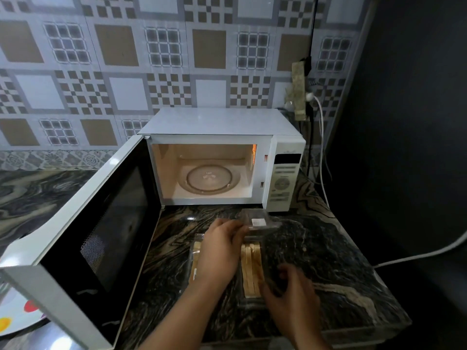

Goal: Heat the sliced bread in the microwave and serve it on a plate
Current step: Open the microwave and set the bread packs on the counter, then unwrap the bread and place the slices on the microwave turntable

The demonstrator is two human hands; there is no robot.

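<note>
Tan bread slices (251, 267), perhaps five.

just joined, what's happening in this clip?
A person is working both hands at a clear bread packet on the marble counter. The left hand lies over the packet; the right hand is at its near end beside the exposed slices. The microwave stands with its door open, turntable bare. A patterned plate waits at far left.
</note>
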